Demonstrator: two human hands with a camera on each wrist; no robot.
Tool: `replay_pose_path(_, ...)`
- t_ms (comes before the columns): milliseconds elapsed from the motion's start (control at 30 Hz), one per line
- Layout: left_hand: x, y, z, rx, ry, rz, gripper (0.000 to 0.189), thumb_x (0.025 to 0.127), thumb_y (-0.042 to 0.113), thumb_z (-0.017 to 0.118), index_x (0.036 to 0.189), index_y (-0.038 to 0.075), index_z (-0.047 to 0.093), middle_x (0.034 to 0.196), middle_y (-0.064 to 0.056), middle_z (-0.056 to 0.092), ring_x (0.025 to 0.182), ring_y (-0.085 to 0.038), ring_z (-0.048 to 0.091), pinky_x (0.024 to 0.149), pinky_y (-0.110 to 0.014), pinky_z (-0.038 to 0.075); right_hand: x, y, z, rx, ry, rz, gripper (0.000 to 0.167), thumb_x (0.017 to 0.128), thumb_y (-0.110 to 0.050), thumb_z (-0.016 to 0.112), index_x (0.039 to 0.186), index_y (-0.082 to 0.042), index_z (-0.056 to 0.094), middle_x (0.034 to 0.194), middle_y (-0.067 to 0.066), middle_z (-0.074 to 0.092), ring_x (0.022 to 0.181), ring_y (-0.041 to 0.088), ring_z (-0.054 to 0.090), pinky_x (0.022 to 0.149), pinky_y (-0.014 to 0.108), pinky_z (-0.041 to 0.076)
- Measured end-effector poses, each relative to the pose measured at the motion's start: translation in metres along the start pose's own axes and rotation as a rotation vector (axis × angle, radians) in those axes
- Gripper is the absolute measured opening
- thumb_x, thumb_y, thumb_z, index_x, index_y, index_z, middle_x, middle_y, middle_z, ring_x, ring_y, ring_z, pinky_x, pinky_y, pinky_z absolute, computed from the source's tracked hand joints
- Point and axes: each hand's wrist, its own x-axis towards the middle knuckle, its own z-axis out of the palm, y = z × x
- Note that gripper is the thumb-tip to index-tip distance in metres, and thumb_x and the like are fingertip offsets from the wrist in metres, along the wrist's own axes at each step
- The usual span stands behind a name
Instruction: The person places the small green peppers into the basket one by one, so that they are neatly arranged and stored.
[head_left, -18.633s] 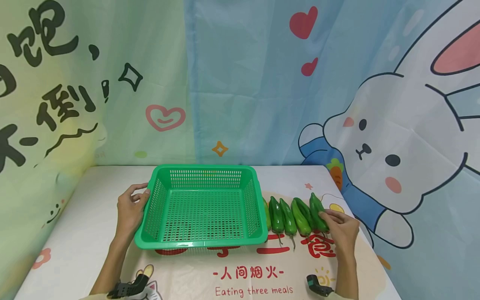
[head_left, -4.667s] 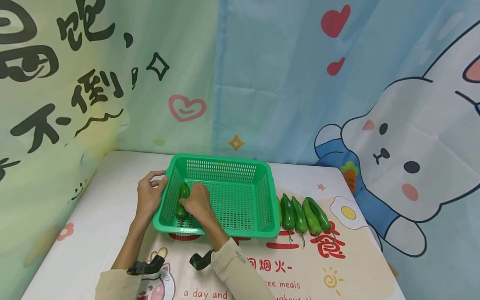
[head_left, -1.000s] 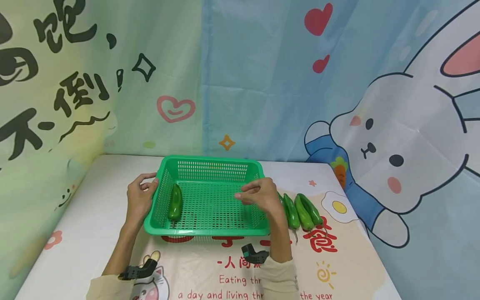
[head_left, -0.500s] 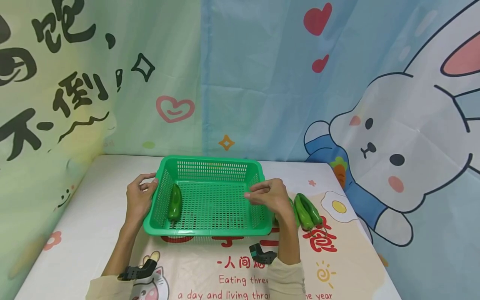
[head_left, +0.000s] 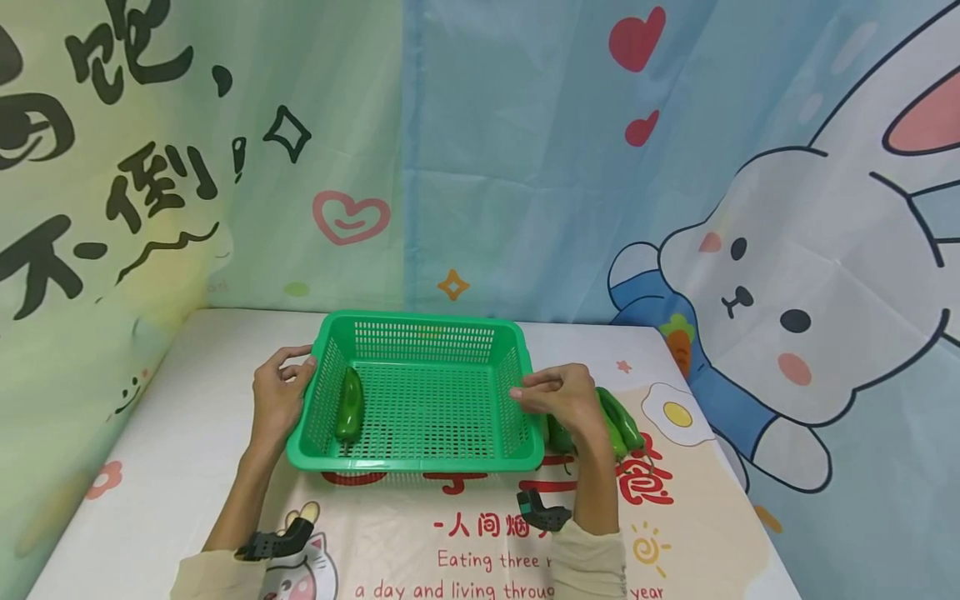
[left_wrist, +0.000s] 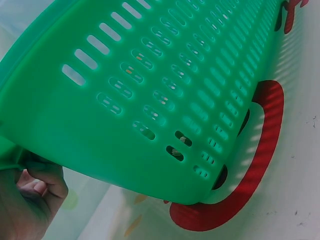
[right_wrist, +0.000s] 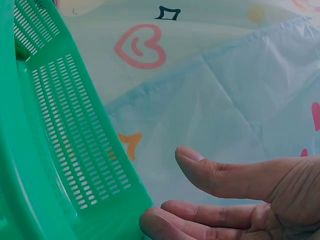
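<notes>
A green plastic basket [head_left: 420,463] with slotted walls stands on the table. Inside it, along the left wall, lies one green chili pepper [head_left: 349,406]. My left hand [head_left: 279,400] holds the basket's left rim between thumb and fingers; the left wrist view shows its curled fingers [left_wrist: 47,182] at the rim. Over the right rim hovers my right hand [head_left: 564,400], fingers extended, thumb apart from them and nothing between. Below and beside it, more green chili peppers [head_left: 621,419] lie in a row on the table, partly hidden by that hand and wrist.
A printed mat [head_left: 705,517] with red characters and a fried egg drawing covers the table [head_left: 172,400]. Behind the table hangs a patterned cloth [head_left: 495,167] with a rabbit on the right.
Since 18.6 seconds ago, a chili pepper from the row's right end has gone into the basket. Over the last second my right hand moved right, from inside the basket toward the row.
</notes>
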Motion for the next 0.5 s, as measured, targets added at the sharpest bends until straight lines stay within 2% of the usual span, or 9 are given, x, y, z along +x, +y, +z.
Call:
replay_pose_path(267, 0.001, 0.000, 0.000, 0.000, -0.004, -0.005, 0.037, 0.113, 0.020, 0.062, 0.143, -0.002, 0.066, 0.098, -0.031, 0.078, 0.059, -0.002, 0.070, 0.056, -0.020, 0.059, -0.001, 0.006, -0.010, 0.000, 0.003, 0.017, 0.042, 0.093, -0.012, 0.088, 0.125, 0.011, 0.074, 0.111, 0.026, 0.081, 0.096, 0.032, 0.084, 0.096, 0.049, 0.066)
replay_pose_path(500, 0.001, 0.000, 0.000, 0.001, 0.003, -0.004, 0.036, 0.112, 0.019, 0.062, 0.141, -0.002, 0.067, 0.095, -0.029, 0.079, 0.058, 0.000, 0.069, 0.056, -0.020, 0.058, -0.004, 0.009, -0.019, -0.018, 0.012, 0.034, 0.042, 0.095, -0.014, 0.086, 0.128, 0.010, 0.072, 0.118, 0.028, 0.080, 0.099, 0.036, 0.084, 0.103, 0.051, 0.064)
